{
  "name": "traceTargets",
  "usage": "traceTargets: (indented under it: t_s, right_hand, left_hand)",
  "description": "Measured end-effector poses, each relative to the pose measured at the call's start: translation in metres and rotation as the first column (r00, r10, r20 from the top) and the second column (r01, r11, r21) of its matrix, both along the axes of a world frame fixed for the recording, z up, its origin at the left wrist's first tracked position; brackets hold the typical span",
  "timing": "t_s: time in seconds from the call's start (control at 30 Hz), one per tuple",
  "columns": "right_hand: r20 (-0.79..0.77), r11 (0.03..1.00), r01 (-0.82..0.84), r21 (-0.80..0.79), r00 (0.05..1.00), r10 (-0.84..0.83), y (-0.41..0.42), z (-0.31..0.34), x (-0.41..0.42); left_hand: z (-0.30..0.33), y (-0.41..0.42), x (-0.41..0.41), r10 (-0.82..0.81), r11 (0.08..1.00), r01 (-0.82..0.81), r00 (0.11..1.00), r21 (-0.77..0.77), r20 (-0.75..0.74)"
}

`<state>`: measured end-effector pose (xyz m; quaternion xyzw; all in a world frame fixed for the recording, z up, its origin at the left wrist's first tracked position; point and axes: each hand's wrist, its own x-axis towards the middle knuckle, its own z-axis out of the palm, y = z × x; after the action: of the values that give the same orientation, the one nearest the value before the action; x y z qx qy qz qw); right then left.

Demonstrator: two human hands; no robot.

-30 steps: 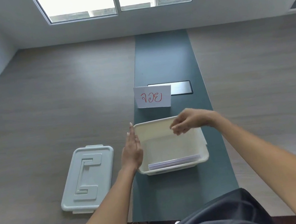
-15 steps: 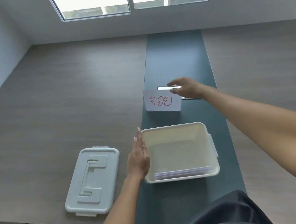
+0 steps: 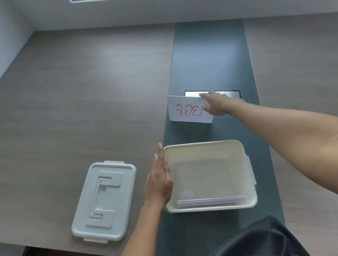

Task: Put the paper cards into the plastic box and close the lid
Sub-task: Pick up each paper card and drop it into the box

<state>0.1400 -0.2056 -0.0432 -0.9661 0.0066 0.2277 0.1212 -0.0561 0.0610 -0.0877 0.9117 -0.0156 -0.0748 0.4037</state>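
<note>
Paper cards (image 3: 211,201) lie flat against the near wall of the plastic box (image 3: 203,146), which sits open on the worktop (image 3: 71,98). At 12 o'clock from it one more card (image 3: 185,110) stands upright, pinched at its right end by the right hand (image 3: 215,104). Left hand (image 3: 159,181) rests flat and unclenched against the box's 9 o'clock wall, grasping nothing. Best to lift the card clear, lay it flat, then fetch the lid (image 3: 104,201) at 9 o'clock.

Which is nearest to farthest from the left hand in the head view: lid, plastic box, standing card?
1. Plastic box: touching, at the left hand's right.
2. Lid: on the table, to its left.
3. Standing card: beyond the box, at the right hand.
</note>
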Motion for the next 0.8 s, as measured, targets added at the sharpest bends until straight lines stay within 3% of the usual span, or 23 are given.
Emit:
traceTargets:
  t_s: [0.37,0.8]
  right_hand:
    - [0.180,0.985,0.115,0.129,0.974,-0.138,0.006,-0.012,-0.029]
    - [0.287,0.939,0.194,0.283,0.917,-0.276,-0.030,0.070,-0.054]
  left_hand:
    - [0.003,-0.001,-0.001,0.006,1.000,-0.006,1.000,-0.026,0.000]
    - [0.003,0.000,0.000,-0.019,1.000,0.019,1.000,0.003,0.000]
